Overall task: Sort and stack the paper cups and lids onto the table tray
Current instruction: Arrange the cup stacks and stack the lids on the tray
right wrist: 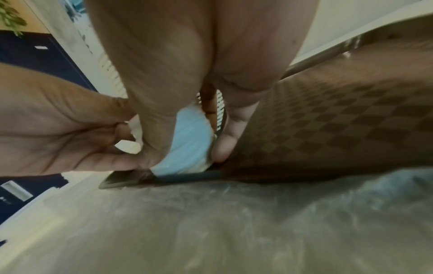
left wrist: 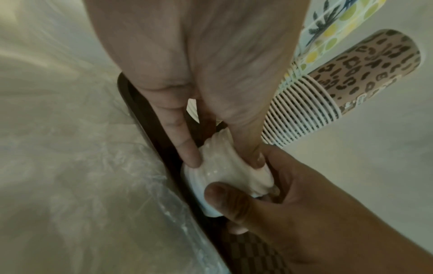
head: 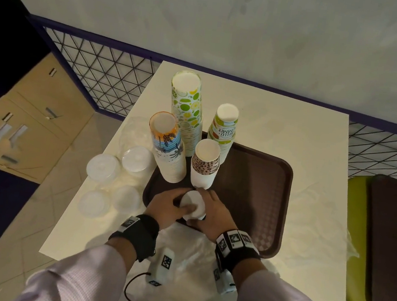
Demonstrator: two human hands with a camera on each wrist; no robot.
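At the lower centre of the head view, the left hand (head: 164,206) and right hand (head: 214,213) both grip a short stack of white cups (head: 193,206) over the near edge of the brown tray (head: 263,183), with fingers (left wrist: 187,148) curled round its ribbed rims. The step in hand appears to be squaring this stack; next it likely needs setting upright on the tray. Beyond stand four patterned cup stacks (head: 204,163), and lids (head: 103,167) lie on the table at mid-left.

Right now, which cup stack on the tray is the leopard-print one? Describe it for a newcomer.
On the brown tray, four upside-down cup stacks stand at the far left. The leopard-print stack is the shortest and nearest the hands, the only one with brown spots.
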